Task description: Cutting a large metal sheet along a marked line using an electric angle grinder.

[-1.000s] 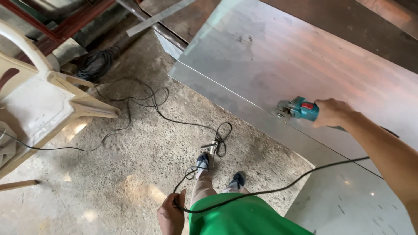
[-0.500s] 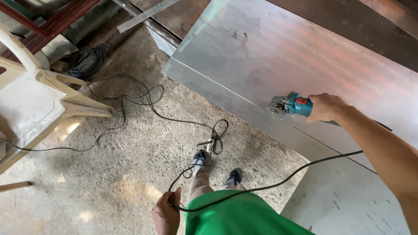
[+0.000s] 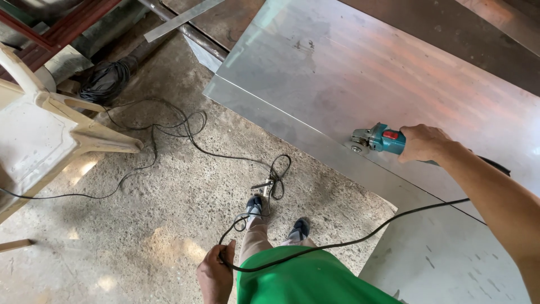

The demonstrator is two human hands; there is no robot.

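My right hand (image 3: 423, 143) grips a teal angle grinder (image 3: 378, 139), its disc resting at the fold line of a large shiny metal sheet (image 3: 360, 62) that lies tilted over the floor. My left hand (image 3: 215, 274) hangs low beside my green shirt and is closed around the grinder's black power cord (image 3: 337, 244), which runs from that hand across to the right under my forearm. My two feet in dark shoes (image 3: 254, 205) stand on the concrete just below the sheet's edge.
A pale plastic chair (image 3: 39, 135) lies tipped over at the left. Loose black cable (image 3: 169, 126) loops over the concrete floor, with a coiled bundle (image 3: 104, 79) by a rusty pipe (image 3: 185, 31). Another metal sheet (image 3: 444, 264) lies at the lower right.
The view has shifted slightly; the grinder and my right hand stay on the sheet's fold line, and my left hand keeps hold of the cord.
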